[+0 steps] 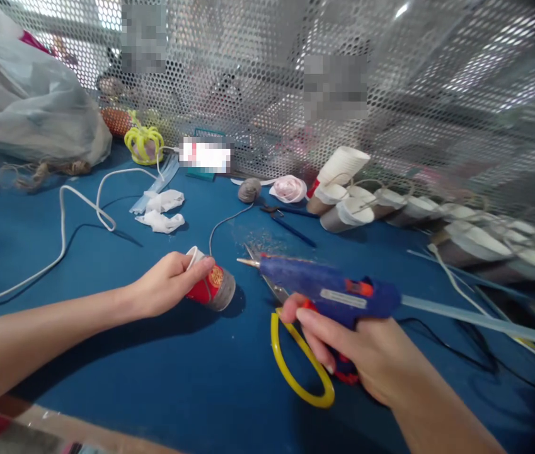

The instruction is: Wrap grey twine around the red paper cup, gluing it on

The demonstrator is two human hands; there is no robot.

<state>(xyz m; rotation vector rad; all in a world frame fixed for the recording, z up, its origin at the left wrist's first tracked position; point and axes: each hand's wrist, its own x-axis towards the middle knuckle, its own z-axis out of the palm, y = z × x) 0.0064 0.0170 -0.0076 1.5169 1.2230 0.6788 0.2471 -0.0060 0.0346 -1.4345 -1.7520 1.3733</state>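
Note:
My left hand (167,282) is closed around a small paper cup (214,285), red with a gold mark and a grey cord band near its base. The cup is tilted, its white rim up toward the left. In my right hand (343,343) is a blue hot glue gun (314,282), its metal nozzle pointing left toward the cup but apart from it. A clear glue stick (475,318) sticks out of the gun's back. Yellow-handled scissors (302,366) lie partly hidden beneath the gun. From the cup, grey cord runs up to a small ball of cord (249,190).
Pliers with blue handles (295,221) lie behind the gun. Several paper cups with twine handles (347,213) line the right. A pink fabric rose (288,188), white scraps (161,214), a white cable (63,221) and a plastic bag (40,107) stand along the perforated metal screen (248,82).

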